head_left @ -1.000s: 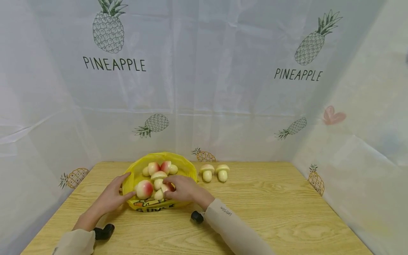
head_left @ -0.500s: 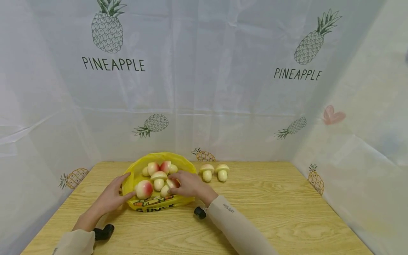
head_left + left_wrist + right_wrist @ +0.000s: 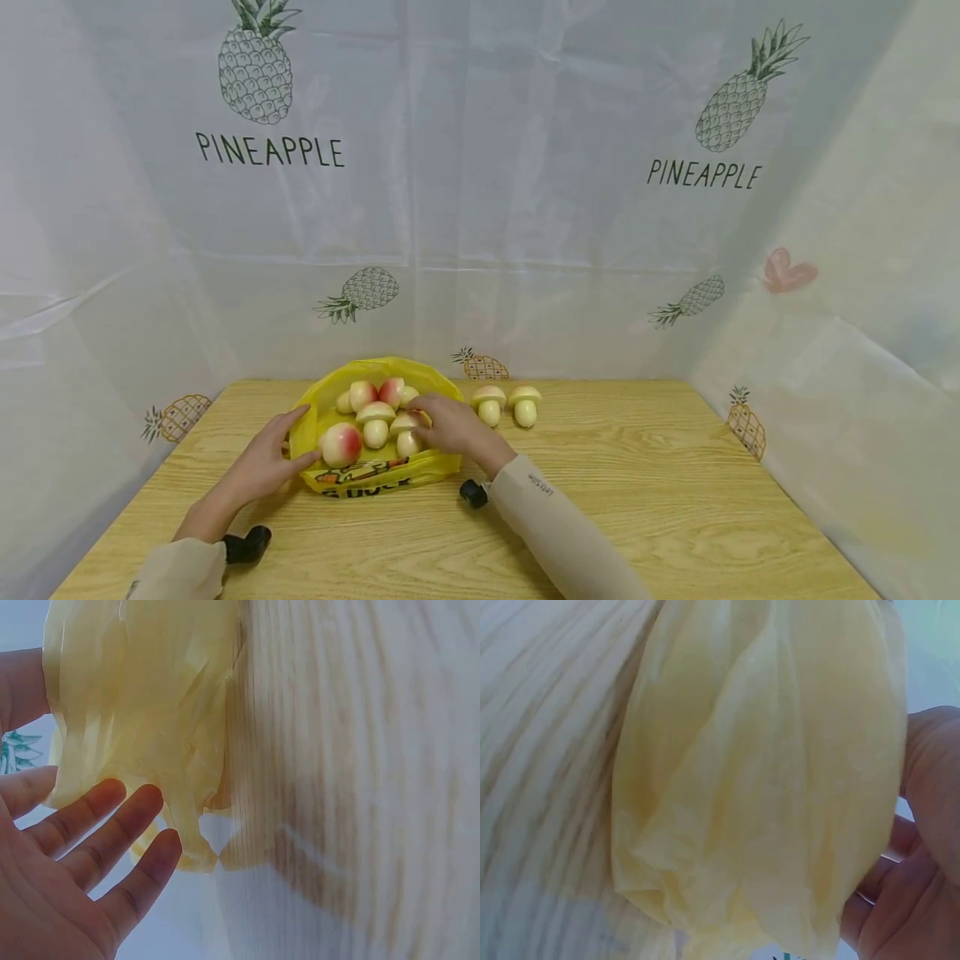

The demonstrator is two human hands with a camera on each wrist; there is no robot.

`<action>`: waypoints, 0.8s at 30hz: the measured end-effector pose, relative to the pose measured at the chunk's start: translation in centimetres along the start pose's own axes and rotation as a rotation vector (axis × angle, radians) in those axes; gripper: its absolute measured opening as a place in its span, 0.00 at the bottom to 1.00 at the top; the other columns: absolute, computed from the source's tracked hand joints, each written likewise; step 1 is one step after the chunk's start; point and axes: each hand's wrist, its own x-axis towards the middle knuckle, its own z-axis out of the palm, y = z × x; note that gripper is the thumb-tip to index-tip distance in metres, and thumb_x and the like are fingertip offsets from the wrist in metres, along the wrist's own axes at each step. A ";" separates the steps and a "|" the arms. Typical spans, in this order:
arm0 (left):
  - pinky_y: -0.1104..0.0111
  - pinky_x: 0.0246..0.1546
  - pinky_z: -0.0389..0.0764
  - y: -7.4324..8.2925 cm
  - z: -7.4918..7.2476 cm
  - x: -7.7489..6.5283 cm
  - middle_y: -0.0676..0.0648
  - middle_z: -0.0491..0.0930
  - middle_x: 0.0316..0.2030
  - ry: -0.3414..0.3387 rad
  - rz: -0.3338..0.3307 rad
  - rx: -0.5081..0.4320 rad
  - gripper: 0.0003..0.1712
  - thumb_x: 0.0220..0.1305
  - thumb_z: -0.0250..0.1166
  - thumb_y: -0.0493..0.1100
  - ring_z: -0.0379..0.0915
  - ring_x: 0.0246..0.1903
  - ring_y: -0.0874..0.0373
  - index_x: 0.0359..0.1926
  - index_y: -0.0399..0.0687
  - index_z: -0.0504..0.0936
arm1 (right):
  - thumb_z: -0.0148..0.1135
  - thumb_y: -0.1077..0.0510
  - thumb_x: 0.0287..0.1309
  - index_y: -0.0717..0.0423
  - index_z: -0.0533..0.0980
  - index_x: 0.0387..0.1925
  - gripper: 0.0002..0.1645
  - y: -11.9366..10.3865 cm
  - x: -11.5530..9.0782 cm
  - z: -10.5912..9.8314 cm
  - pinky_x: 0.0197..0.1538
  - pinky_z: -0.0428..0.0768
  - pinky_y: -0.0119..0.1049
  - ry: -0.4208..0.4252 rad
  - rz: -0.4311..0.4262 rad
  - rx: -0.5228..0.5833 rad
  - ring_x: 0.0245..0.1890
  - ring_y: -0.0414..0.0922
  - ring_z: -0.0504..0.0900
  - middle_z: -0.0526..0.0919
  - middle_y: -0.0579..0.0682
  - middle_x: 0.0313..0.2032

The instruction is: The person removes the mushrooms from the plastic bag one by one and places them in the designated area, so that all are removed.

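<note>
A yellow plastic bag lies with its mouth open on the table, holding several toy mushrooms. One red-tipped mushroom is at the front left inside, and a pale one stands in the middle. Along the bag's left rim rests my left hand, its fingers spread outside the plastic and fairly straight in the left wrist view. My right hand reaches over the right rim and pinches a pale-capped mushroom upright in the bag. In the right wrist view the bag's side hides the mushroom and the fingertips.
Two mushrooms stand upright on the wooden table, just right of the bag. White cloth with pineapple prints surrounds the table at the back and sides.
The mushroom in my right hand has turned from lying tilted to standing upright, shifting slightly right. My right hand has moved a little right with it. The left hand stays at the rim.
</note>
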 end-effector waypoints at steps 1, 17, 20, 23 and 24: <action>0.47 0.45 0.74 -0.1 0.0 0.0 0.28 0.65 0.57 -0.002 0.002 -0.001 0.46 0.59 0.69 0.50 0.69 0.49 0.38 0.68 0.29 0.57 | 0.62 0.49 0.61 0.45 0.75 0.57 0.22 0.1 0.1 0.1 0.49 0.76 0.39 0.003 0.004 0.001 0.52 0.40 0.75 0.78 0.41 0.52; 0.46 0.45 0.73 -0.2 0.0 -0.1 0.28 0.66 0.57 -0.008 -0.002 0.006 0.47 0.58 0.70 0.50 0.69 0.49 0.37 0.68 0.29 0.57 | 0.67 0.43 0.55 0.43 0.68 0.65 0.36 -0.8 0.7 1.2 0.57 0.72 0.40 -0.029 0.048 0.066 0.59 0.45 0.70 0.70 0.48 0.61; 0.46 0.45 0.73 -0.2 0.0 0.0 0.29 0.67 0.56 -0.014 -0.008 0.011 0.47 0.58 0.70 0.50 0.70 0.49 0.38 0.69 0.30 0.57 | 0.67 0.46 0.56 0.44 0.69 0.63 0.34 -0.9 0.7 1.2 0.57 0.71 0.39 -0.020 0.041 0.085 0.59 0.44 0.69 0.70 0.48 0.60; 0.48 0.44 0.73 -0.2 0.0 0.0 0.30 0.67 0.56 -0.016 -0.010 0.010 0.47 0.58 0.70 0.50 0.70 0.48 0.40 0.69 0.30 0.57 | 0.67 0.48 0.57 0.43 0.69 0.63 0.32 -0.8 0.7 1.2 0.58 0.70 0.39 -0.017 0.046 0.089 0.59 0.43 0.69 0.71 0.47 0.60; 0.48 0.44 0.73 -0.3 0.0 0.1 0.30 0.67 0.55 -0.017 -0.007 0.010 0.48 0.58 0.70 0.50 0.70 0.48 0.40 0.69 0.30 0.57 | 0.67 0.49 0.57 0.43 0.69 0.63 0.32 -0.8 0.6 1.2 0.58 0.70 0.39 -0.019 0.051 0.094 0.59 0.44 0.69 0.71 0.47 0.60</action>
